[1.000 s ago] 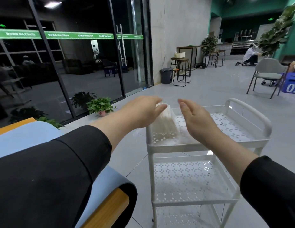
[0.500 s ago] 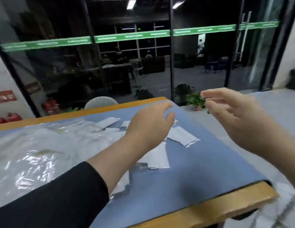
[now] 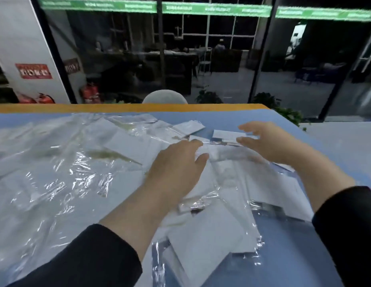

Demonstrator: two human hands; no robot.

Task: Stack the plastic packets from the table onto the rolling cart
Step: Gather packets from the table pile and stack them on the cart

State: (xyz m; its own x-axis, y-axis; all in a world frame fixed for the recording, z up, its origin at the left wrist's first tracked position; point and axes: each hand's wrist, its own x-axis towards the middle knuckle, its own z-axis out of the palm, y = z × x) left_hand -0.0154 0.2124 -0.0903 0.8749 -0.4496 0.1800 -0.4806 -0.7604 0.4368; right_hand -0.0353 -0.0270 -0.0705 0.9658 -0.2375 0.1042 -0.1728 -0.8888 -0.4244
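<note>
Both hands, half a second ago raised above the table edge, now sit low over the heap of packets; the view has swung from table corner to full tabletop.

Item: table (image 3: 251, 116), blue-covered with an orange far rim. Landmark for all entries.

Item: plastic packets (image 3: 211, 235), clear-wrapped with white contents, spread loosely over most of the table, overlapping at mixed angles. Rolling cart not in view.

Item: left hand (image 3: 176, 168), near the table's middle, fingers extended and resting on a packet (image 3: 228, 162); no curl round it visible.

Item: right hand (image 3: 267, 141), toward the table's right side, fingers straight, spread, holding nothing; contact with the plastic cannot be told.

Relation: hands stand apart with the packet between them, just ahead of the left fingertips and inboard of the right palm. Its long axis appears to run across, hand to hand. Left hand is nearer; judged next step is closing in from both ends.
</note>
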